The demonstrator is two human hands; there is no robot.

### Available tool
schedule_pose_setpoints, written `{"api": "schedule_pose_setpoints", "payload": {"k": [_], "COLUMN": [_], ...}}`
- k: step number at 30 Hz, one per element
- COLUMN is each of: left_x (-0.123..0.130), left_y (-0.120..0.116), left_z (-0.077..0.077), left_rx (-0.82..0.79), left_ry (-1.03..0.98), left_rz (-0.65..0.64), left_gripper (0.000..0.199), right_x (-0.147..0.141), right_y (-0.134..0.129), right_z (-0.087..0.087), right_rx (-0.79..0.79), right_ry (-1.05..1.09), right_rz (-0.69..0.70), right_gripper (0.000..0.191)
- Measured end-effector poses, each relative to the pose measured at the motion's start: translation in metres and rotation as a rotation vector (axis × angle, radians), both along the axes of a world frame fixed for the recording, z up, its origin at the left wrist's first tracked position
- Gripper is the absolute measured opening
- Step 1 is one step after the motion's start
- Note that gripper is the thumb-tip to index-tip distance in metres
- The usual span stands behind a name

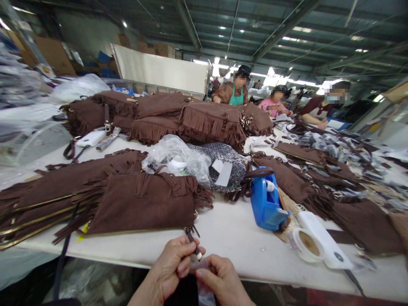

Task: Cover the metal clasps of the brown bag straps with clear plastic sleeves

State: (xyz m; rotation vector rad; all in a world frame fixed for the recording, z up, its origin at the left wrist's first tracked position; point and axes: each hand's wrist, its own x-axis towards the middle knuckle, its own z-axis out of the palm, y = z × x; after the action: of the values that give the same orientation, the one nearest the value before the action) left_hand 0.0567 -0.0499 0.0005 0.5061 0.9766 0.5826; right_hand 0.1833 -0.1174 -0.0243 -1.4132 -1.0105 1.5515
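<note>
My left hand (pixel 177 261) pinches a short brown strap (pixel 192 241) with a gold metal end, just past the table's front edge. Beside it, my right hand (pixel 221 276) is closed on a small clear plastic bag (pixel 205 293), whose top lies close to the strap's end. The strap runs up toward the corner of a brown fringed bag (pixel 146 206), lying flat in front of me with a gold zipper along its near edge. Whether the strap is fixed to that bag I cannot tell.
A blue tape dispenser (pixel 266 204), a tape roll (pixel 306 245) and a white handheld device (pixel 325 240) lie on the right. Stacked fringed bags (pixel 159 114) stand behind crumpled clear plastic (pixel 178 157). More brown bags (pixel 47 182) lie left. Several people work across the table.
</note>
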Motion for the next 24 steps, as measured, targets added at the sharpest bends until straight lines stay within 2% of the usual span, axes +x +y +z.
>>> {"api": "schedule_pose_setpoints", "payload": {"k": [11, 20, 22, 24], "left_x": [0.003, 0.003, 0.002, 0.001], "left_y": [-0.003, -0.005, -0.004, 0.0], "left_z": [-0.003, -0.007, -0.008, -0.007], "left_rx": [0.067, 0.074, 0.054, 0.024], "left_ry": [0.083, 0.079, 0.082, 0.098], "left_rz": [-0.017, -0.018, -0.019, 0.031], "left_gripper": [0.036, 0.029, 0.03, 0.031], "right_x": [0.004, -0.005, -0.008, -0.008], "right_y": [0.003, 0.015, 0.018, 0.02], "right_z": [0.006, -0.002, 0.0, 0.006], "right_rx": [-0.05, -0.12, -0.132, -0.149], "right_ry": [0.119, 0.162, 0.163, 0.164], "right_rz": [-0.037, -0.128, -0.151, -0.151], "right_gripper": [0.033, 0.041, 0.041, 0.039]}}
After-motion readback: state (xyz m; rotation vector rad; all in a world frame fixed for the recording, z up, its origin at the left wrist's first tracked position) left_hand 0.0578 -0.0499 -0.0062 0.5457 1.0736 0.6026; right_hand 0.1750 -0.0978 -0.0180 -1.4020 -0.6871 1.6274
